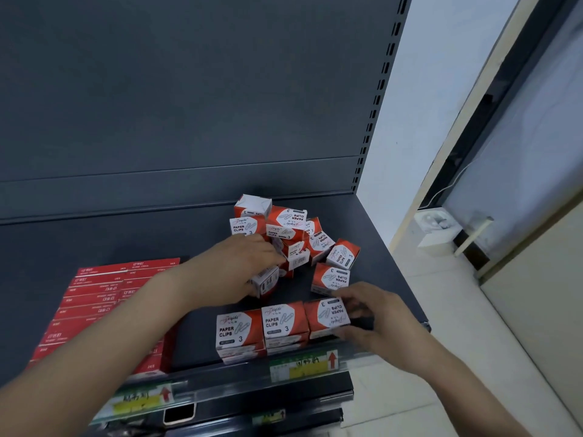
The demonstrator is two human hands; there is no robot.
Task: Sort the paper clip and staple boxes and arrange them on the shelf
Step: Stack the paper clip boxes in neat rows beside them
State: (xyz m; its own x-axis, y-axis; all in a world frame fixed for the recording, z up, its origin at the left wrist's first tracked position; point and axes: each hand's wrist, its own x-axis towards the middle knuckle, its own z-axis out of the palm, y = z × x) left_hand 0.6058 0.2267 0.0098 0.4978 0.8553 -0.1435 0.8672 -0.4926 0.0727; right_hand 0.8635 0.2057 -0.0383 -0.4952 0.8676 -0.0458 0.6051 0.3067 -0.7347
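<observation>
Both arms reach over the shelf [126, 234]: left hand [246, 266] grips a pile box [268, 281], right hand [372, 320] pinches a row box [328, 314].

On the shelf [94, 234], staple boxes [104, 310] lie stacked at lower left. Right of them, three paper clip boxes [284, 323] stand in a row along the front edge (side by side, touching), behind them a jumbled heap [285, 220] at centre.

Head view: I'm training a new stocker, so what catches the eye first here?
A jumbled pile of paper clip boxes sits back right on the shelf, the left hand reaching into it. At the front edge the right hand grips the end box of a neat row of three; flat red staple boxes lie to the left.
</observation>
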